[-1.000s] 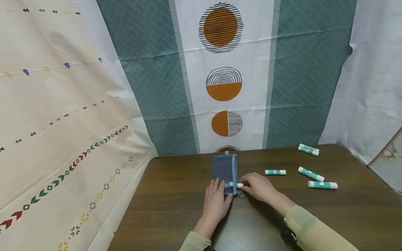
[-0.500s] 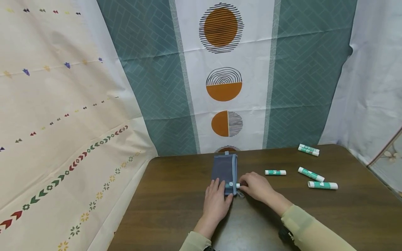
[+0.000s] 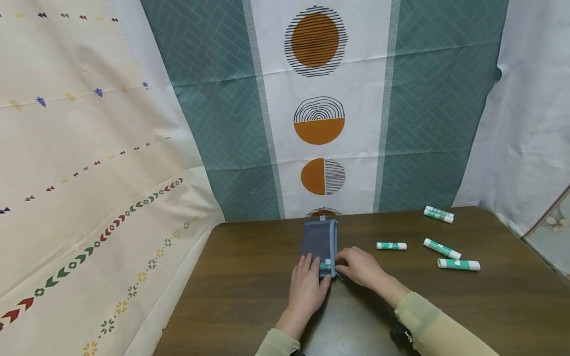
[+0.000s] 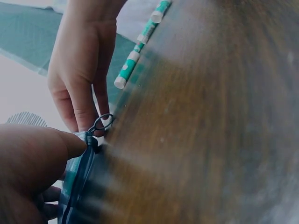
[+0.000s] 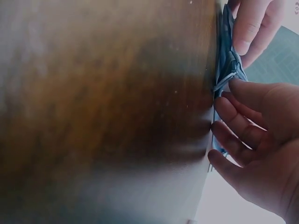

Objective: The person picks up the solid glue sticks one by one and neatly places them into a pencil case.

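A blue-grey zip pouch (image 3: 317,237) with a see-through mesh face lies on the table, its zipped side facing right. My left hand (image 3: 307,289) rests on its near part, fingers extended over the mesh and thumb at the near corner. Under the mesh shows a green-and-white glue stick (image 3: 325,266), nearly all inside. At the opening my right hand (image 3: 359,268) has bent fingers on the glue stick's outer end, mostly hidden by the fingertips. In the left wrist view a cord loop (image 4: 103,122) hangs from the pouch corner beside the right fingertips.
Several more glue sticks lie to the right: one single stick (image 3: 391,245) close to the right hand, a slanted stick (image 3: 442,248), a front stick (image 3: 458,264) and a back group (image 3: 439,214). A patterned cloth (image 3: 318,168) hangs behind the wooden table (image 3: 249,267).
The glue stick has slid left into the pouch; its white end no longer shows outside. My right hand has moved left up to the opening. The left hand has stayed on the pouch.
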A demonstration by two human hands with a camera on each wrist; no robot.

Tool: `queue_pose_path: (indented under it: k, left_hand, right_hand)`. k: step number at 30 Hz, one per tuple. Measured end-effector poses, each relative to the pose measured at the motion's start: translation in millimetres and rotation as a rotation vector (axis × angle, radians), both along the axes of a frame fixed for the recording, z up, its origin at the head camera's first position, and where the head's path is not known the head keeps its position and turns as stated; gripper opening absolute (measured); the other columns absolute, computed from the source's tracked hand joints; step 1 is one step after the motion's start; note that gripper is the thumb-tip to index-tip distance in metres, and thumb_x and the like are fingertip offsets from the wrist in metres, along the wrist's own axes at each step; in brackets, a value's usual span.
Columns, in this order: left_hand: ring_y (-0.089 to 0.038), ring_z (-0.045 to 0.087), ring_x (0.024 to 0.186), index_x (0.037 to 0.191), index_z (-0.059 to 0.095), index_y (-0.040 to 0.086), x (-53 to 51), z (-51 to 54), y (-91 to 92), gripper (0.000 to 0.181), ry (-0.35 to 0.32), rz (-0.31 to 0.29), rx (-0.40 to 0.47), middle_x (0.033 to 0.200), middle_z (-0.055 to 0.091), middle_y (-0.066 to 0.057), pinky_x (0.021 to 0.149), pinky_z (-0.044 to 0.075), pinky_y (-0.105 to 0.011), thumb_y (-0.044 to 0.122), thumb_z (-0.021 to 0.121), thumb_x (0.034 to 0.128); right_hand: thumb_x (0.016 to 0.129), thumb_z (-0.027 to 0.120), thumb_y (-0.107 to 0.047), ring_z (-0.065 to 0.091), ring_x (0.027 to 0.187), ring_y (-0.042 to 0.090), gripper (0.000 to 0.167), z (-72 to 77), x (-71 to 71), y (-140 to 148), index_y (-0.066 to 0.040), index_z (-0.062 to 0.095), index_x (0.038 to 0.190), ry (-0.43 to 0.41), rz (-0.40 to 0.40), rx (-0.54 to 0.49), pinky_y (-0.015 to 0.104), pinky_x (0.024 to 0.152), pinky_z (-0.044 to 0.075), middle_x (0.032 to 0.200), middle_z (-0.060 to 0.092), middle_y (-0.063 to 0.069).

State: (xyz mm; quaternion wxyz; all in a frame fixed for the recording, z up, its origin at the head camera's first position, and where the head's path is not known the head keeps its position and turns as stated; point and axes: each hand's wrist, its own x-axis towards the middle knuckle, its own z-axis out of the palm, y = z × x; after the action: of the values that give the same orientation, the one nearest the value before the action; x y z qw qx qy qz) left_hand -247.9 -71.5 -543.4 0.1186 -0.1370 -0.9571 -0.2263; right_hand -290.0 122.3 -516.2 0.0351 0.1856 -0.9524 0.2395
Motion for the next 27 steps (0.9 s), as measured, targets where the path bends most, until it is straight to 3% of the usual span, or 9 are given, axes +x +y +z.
queue_pose_path:
  k: [18, 27]
  left_hand:
    - [-0.047, 0.048, 0.152, 0.149, 0.066, 0.001, 1.1, 1.9, 1.7, 0.056, -0.003, 0.014, -0.010, 0.160, 0.055, -0.027, 0.121, 0.039, -0.066, 0.035, 0.076, 0.1060]
    - [-0.048, 0.042, 0.156, 0.153, 0.063, 0.004, -0.1, 6.0, 7.2, 0.065, -0.073, 0.032, -0.047, 0.164, 0.051, -0.027, 0.121, 0.034, -0.071, 0.049, 0.070, 0.1071]
  right_hand:
    - [0.097, 0.086, -0.017, 0.069, 0.100, 0.024, 0.009, -0.2, 1.3, -2, -0.013, 0.086, 0.105, -0.034, -0.016, -0.045, 0.051, 0.092, 0.059, 0.098, 0.077, -0.003]
    - [0.099, 0.084, -0.015, 0.069, 0.106, 0.026, 0.011, -1.0, 4.6, 12, -0.015, 0.088, 0.110, -0.017, 0.055, -0.053, 0.052, 0.095, 0.059, 0.102, 0.077, -0.005]
